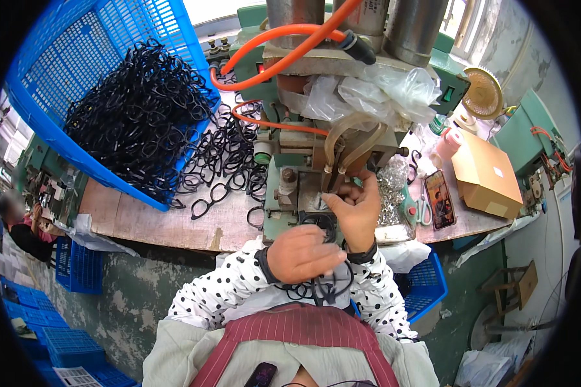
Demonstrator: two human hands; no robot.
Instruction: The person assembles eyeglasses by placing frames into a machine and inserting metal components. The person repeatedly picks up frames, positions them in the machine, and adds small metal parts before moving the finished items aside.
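Curling fingers at the green machine point(272, 182), your right hand point(359, 213) hides any grip; your blurred left hand point(301, 253), fingers extended, hold unclear, partly covers black eyeglass frames point(323, 221).

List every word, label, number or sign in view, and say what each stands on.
Metal cylinder: dark printing, cut off by the frame; I won't copy it out.
Cardboard box: white label, too small to read.
Phone: any text on its picture is too small.
Paper sheet, lower left: print too blurred.
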